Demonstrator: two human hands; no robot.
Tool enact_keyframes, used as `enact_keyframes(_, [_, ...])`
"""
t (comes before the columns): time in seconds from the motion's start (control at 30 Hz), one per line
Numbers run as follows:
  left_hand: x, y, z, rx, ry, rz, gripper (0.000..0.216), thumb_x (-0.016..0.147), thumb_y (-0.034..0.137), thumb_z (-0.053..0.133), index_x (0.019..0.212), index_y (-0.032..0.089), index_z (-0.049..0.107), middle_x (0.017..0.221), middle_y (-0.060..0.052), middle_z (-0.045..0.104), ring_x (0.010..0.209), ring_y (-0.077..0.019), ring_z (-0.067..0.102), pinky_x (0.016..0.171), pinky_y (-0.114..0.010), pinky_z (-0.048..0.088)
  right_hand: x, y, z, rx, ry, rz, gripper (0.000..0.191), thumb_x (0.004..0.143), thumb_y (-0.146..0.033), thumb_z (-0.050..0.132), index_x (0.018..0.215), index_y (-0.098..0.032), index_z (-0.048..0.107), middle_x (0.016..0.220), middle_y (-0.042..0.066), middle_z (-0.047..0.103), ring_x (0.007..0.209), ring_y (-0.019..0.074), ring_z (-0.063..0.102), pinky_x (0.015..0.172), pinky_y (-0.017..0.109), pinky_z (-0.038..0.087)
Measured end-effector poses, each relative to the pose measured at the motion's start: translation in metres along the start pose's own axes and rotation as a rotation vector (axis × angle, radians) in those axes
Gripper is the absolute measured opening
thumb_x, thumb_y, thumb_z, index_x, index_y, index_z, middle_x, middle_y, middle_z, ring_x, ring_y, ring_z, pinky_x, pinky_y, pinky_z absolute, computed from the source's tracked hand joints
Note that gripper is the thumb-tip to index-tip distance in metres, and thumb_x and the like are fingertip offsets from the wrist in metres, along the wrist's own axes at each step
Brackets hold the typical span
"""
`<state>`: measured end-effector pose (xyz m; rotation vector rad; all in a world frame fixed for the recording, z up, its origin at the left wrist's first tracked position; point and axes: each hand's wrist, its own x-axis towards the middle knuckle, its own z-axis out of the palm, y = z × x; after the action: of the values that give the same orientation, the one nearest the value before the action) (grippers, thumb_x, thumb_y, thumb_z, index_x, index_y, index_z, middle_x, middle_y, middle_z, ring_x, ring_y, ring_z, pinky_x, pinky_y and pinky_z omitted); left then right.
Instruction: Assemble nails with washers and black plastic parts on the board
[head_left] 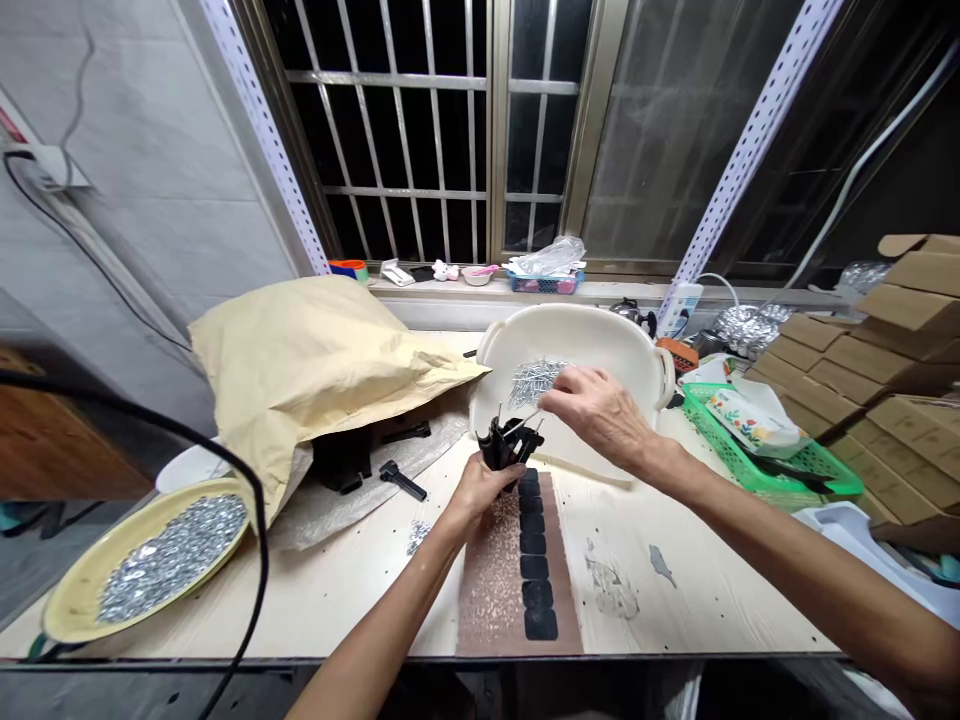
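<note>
My left hand (484, 490) is closed around a bundle of black plastic parts (504, 446), with thin metal pins poking up from them. To the right and slightly above, my right hand (592, 405) pinches a metal pin (523, 424) whose far end reaches the black parts. Behind both hands, a white basin (630, 345) holds a pile of loose metal pins (534, 380). Below my left hand lies a brown mat (487, 600) with a column of black rounded squares (535, 568) on it.
A large tan sack (322, 350) lies at left, with a loose black part (403, 481) before it. The yellow tray (67, 605) holds small metal pieces. At right are a green basket (836, 480) and stacked cardboard boxes (892, 370). A black cable (259, 560) hangs across the left foreground.
</note>
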<state>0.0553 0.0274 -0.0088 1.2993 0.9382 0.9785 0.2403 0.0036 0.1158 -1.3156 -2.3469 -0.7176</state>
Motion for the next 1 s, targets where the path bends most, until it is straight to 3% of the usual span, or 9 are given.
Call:
enact_keyframes(0.27, [0.003,0.004,0.006,0.073,-0.025,0.024,0.02,0.058,0.028,0.073,0.057,0.016,0.058,0.051,0.002,0.055,0.052,-0.0135,0.049,0.052,-0.024,0.034,0.009,-0.004,-0.004,0.019,-0.124,-0.244,0.021,0.091,-0.013,0.043,0.085,-0.021,0.062,0.086,0.004,0.053,0.08,0.016,0.046,0.079,0.034,0.03])
enact_keyframes(0.4, [0.006,0.004,0.009,0.02,-0.072,0.008,0.021,0.06,0.031,0.074,0.065,0.014,0.063,0.057,0.0,0.06,0.053,-0.014,0.052,0.054,-0.025,0.037,0.01,0.006,-0.001,0.167,-0.133,-0.253,0.018,0.09,-0.023,0.05,0.104,-0.024,0.061,0.091,0.004,0.057,0.085,0.0162,0.051,0.082,0.033,0.033])
enact_keyframes(0.5, [0.007,0.005,0.003,-0.022,-0.066,0.028,0.024,0.065,0.034,0.071,0.074,0.013,0.065,0.065,-0.003,0.065,0.059,-0.016,0.057,0.057,-0.026,0.04,0.003,0.034,0.006,0.331,-0.043,-0.036,0.031,0.089,-0.031,0.051,0.119,-0.024,0.054,0.098,0.005,0.059,0.087,0.0161,0.054,0.079,0.03,0.038])
enact_keyframes(0.57, [0.007,0.004,-0.003,-0.02,0.01,0.023,0.026,0.065,0.035,0.072,0.076,0.013,0.066,0.065,-0.003,0.065,0.06,-0.0161,0.059,0.058,-0.026,0.042,-0.007,0.057,0.018,0.364,-0.022,0.172,0.026,0.09,-0.03,0.05,0.113,-0.021,0.059,0.096,0.005,0.06,0.083,0.015,0.056,0.075,0.027,0.04])
enact_keyframes(0.67, [0.007,0.004,-0.013,0.004,0.095,-0.001,0.027,0.064,0.035,0.073,0.077,0.012,0.066,0.065,-0.003,0.066,0.06,-0.0154,0.059,0.058,-0.025,0.042,-0.023,0.078,0.055,0.334,-0.21,0.463,0.019,0.088,-0.024,0.05,0.094,-0.019,0.067,0.09,0.004,0.063,0.082,0.0136,0.057,0.075,0.023,0.039])
enact_keyframes(0.77, [0.005,0.006,-0.019,-0.04,0.146,0.038,0.027,0.066,0.034,0.073,0.082,0.014,0.067,0.072,-0.004,0.068,0.067,-0.0162,0.062,0.063,-0.025,0.044,-0.032,0.076,0.104,0.306,-0.431,0.62,0.021,0.086,-0.022,0.048,0.084,-0.017,0.068,0.084,0.003,0.066,0.081,0.0135,0.058,0.071,0.021,0.038])
enact_keyframes(0.87, [0.002,0.009,-0.018,-0.046,0.179,0.054,0.025,0.065,0.034,0.073,0.079,0.014,0.067,0.071,-0.003,0.068,0.067,-0.0166,0.062,0.065,-0.026,0.045,-0.028,0.061,0.146,0.266,-0.525,0.707,0.026,0.087,-0.025,0.046,0.079,-0.014,0.067,0.078,0.007,0.066,0.075,0.0155,0.059,0.064,0.022,0.038])
enact_keyframes(1.0, [-0.002,0.009,-0.014,0.001,0.131,0.029,0.024,0.066,0.034,0.072,0.077,0.013,0.068,0.069,-0.005,0.068,0.067,-0.018,0.062,0.065,-0.027,0.046,-0.01,0.045,0.178,0.195,-0.634,0.789,0.025,0.089,-0.026,0.047,0.09,-0.009,0.064,0.094,0.015,0.064,0.086,0.0201,0.059,0.069,0.026,0.04])
